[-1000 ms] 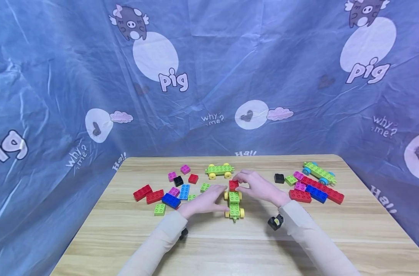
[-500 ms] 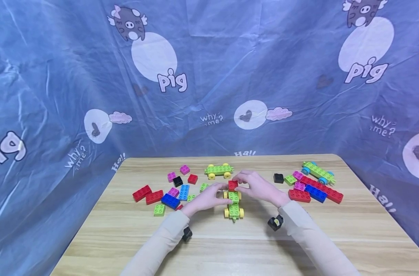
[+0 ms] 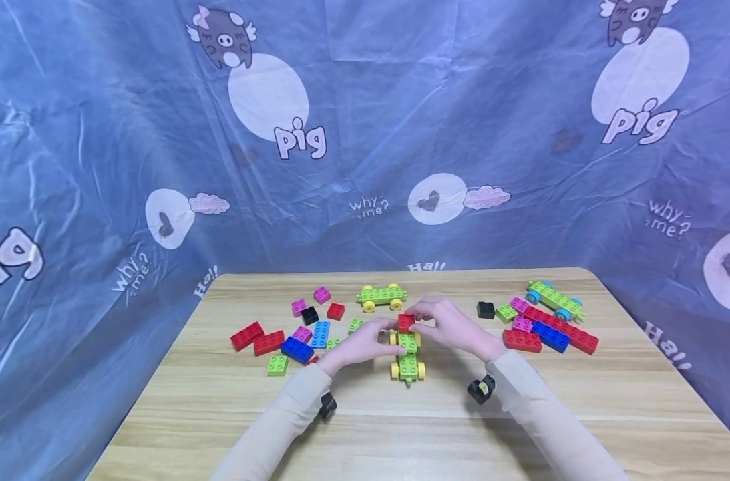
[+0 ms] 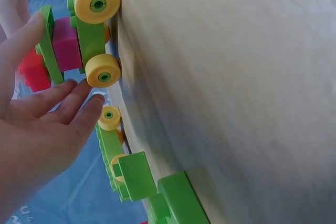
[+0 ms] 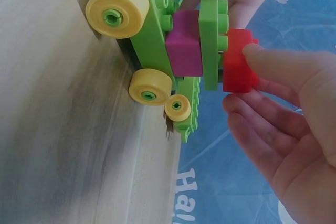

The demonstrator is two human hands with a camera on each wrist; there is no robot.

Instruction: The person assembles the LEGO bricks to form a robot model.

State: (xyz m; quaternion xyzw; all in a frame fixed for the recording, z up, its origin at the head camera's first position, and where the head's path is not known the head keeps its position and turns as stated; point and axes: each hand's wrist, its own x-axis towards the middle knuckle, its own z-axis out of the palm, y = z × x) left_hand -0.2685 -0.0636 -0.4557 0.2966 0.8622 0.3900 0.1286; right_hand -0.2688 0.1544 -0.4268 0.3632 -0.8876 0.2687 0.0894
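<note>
A toy car base (image 3: 408, 371), green with yellow wheels, stands between the hands. On it sits a magenta brick (image 5: 185, 43), topped by a thin green plate (image 5: 209, 40). A red brick (image 5: 237, 60) is on the plate's far end; studs show in a thin gap between them. My right hand (image 3: 451, 326) pinches the red brick, thumb on one side and fingers on another. My left hand (image 3: 365, 344) holds the green plate, its thumb on the near edge and its fingers toward the far end, partly hidden in the head view.
Behind stands another yellow-wheeled base (image 3: 382, 296). Loose bricks lie left, including a dark blue brick (image 3: 297, 349) and a light blue brick (image 3: 320, 334). At right are a blue-wheeled base (image 3: 555, 300), a long red brick (image 3: 561, 329) and a black brick (image 3: 485, 310). A blue curtain (image 3: 365, 133) borders the table.
The left hand has moved slightly in toward the plate, its thumb shifting up from the base's near end. The right hand stays on the red brick.
</note>
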